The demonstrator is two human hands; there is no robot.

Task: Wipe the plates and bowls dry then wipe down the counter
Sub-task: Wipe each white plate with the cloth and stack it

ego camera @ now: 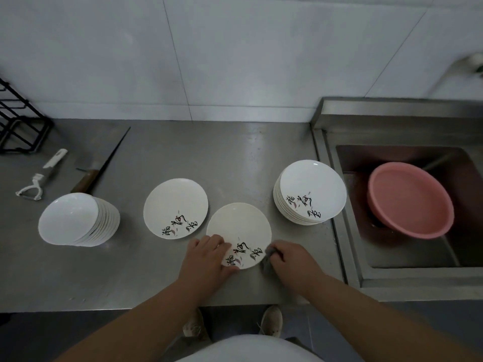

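A white plate [239, 227] with black calligraphy is tilted up over the steel counter [222, 158]. My left hand [206, 259] grips its near left rim. My right hand [292, 259] holds a bunched grey cloth [269, 254] against the plate's right edge. Another single plate [175, 205] lies flat to the left. To the right stands a stack of matching plates [311, 190], and a stack of white bowls [78, 220] leans at the far left.
A knife [102, 168] and a white peeler [39, 178] lie at the back left beside a black wire rack [21, 126]. On the right is a sink [347, 231] with a pink basin [410, 199] in it. The counter's front edge is just below my hands.
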